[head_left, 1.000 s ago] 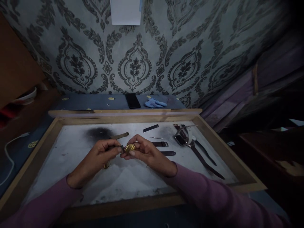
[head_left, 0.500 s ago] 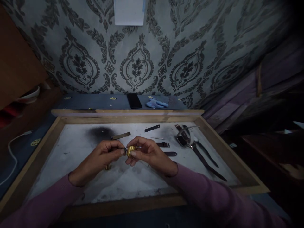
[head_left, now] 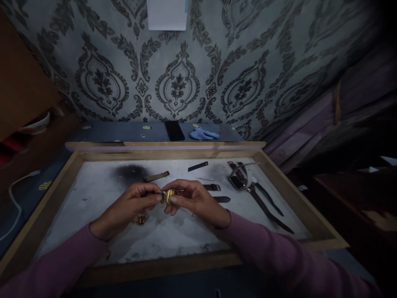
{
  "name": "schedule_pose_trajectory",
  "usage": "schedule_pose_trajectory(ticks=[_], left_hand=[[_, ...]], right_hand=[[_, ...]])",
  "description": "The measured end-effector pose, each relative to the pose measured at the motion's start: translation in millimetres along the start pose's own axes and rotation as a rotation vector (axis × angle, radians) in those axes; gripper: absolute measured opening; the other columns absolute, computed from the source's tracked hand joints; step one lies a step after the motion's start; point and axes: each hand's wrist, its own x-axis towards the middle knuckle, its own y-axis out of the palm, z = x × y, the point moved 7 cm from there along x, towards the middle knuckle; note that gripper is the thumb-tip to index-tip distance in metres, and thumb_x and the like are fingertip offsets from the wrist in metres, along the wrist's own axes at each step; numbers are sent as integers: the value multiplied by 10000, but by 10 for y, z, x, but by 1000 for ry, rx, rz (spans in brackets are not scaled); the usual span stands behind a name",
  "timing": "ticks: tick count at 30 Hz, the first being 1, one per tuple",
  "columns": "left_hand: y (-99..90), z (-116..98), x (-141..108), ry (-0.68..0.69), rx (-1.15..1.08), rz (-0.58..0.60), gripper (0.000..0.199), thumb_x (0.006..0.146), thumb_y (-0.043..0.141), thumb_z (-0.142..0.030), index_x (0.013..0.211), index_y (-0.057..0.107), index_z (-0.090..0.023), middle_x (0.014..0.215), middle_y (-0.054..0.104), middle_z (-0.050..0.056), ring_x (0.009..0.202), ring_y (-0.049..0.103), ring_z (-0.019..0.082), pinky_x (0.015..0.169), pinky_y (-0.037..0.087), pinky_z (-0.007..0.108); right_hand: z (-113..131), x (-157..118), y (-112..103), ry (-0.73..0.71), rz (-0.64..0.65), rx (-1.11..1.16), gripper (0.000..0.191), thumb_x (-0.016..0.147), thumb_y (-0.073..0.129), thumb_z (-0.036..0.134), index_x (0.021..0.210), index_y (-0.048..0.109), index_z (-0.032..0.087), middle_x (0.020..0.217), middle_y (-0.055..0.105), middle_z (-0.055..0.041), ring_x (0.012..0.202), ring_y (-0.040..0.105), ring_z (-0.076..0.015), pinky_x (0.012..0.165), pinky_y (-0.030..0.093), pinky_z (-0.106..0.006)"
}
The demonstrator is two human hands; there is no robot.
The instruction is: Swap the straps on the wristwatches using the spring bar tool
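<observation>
Between the fingertips of my right hand (head_left: pixel 192 200) is a gold watch case (head_left: pixel 170 197), held above the wooden tray. The fingers and thumb of my left hand (head_left: pixel 133 205) pinch a small dark piece (head_left: pixel 162 196) against the case's left side; its kind is not clear. Below my left hand lies a small gold part (head_left: pixel 141 219), partly hidden by the wrist. Partly behind my right hand lie a dark watch strap piece with a buckle (head_left: pixel 213 187) and a second dark strap piece (head_left: pixel 223 199).
The tray (head_left: pixel 167 145) has a raised wooden rim. Inside lie a folding knife-like tool (head_left: pixel 156 176), a black blade (head_left: pixel 197 167), a thin metal tool (head_left: pixel 205 179), a square-faced watch (head_left: pixel 236 182) and pliers (head_left: pixel 269 198). Behind are a black phone (head_left: pixel 174 130) and a blue cloth (head_left: pixel 204 133).
The view has shifted slightly. Both hands stay together at the watch case, which has turned a little. More of the small gold part below my left hand now shows.
</observation>
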Motion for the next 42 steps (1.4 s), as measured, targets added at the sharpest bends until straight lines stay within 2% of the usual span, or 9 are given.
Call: schedule_pose_trajectory(ticks=[10,16,24,31,35,42], left_hand=[[-10,41,15,-14,-17,-5,239,733,666,-409,732,617,-175,553,393,-68,498,225,85,481,160,234],[13,13,8,8,25,21,245,754,653,-416,700,602,-182,515,331,-83,490,217,91,479,164,236],[14,-31,-17,54,104,19,240,785,627,-402,727,632,-170,588,450,-37,538,318,106,525,239,240],[4,-62,-29,59,221,50,275,824,595,-429,773,642,-163,568,411,-59,476,290,84,445,234,214],[-13,-58,-14,63,214,18,267,830,586,-422,778,623,-163,594,439,-50,483,315,84,445,262,207],[-26,-99,-2,173,227,-33,196,827,586,-331,720,629,-172,581,485,-35,501,339,94,457,270,209]], right_hand=[[3,8,10,-25,1,3,302,820,720,283,1080,622,163,780,668,8,692,695,-114,620,571,-238],[-18,6,-5,-12,0,-8,259,828,714,267,1031,612,143,785,682,-4,689,696,-111,626,570,-234],[-34,16,-20,-4,-7,-20,243,823,718,291,993,626,144,780,690,-9,684,689,-109,621,575,-239],[-59,12,-23,14,-9,-6,263,809,731,295,994,630,138,770,683,-8,671,689,-112,618,574,-234],[-37,9,-31,12,-45,5,255,797,744,294,968,637,138,745,688,1,657,694,-110,604,571,-219],[-17,19,-26,10,-42,23,249,780,757,283,955,649,143,751,692,0,664,702,-112,595,577,-212]])
